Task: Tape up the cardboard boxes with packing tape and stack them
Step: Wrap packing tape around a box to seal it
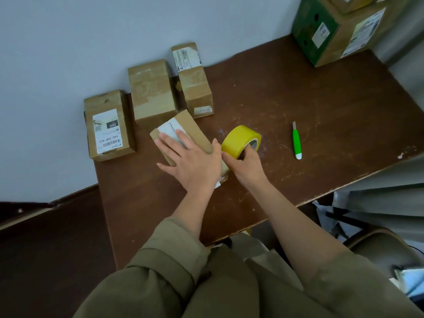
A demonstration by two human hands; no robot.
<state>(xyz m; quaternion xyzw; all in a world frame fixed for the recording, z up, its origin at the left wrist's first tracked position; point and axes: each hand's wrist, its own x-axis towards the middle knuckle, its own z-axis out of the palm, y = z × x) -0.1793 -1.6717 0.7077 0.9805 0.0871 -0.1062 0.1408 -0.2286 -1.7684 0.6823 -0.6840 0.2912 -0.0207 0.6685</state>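
The step in hand looks like the taping of 1 small box (183,136), which lies on its side near the middle of the brown table (298,106). The left hand (188,159) lies flat on top of it with straight, spread fingers, pressing it down. At 3 o'clock from that hand, the right hand (244,165) grips the yellow tape roll (239,140), fingers hooked into its core, and holds it upright against the near end of the box. A pale strip seems to run from the roll onto that end, so the tape has probably just been stuck there.

The next move, by my reckoning, calls for drawing the roll along the top seam toward 11 o'clock while the flat hand slides clear or smooths the strip behind it, then cutting. The green knife (296,141) lies at 3 o'clock of the roll, well apart.

3 more boxes stand along the wall: a labelled box (109,127) at 9 o'clock, a taped box (152,90) at 11 o'clock and a narrow box (193,81) at 12 o'clock. A big stack (339,28) at 2 o'clock is cut off by the frame.

The hands hide the seam and most of the top, so how much tape is down cannot be told. The label print is too blurred to trust.
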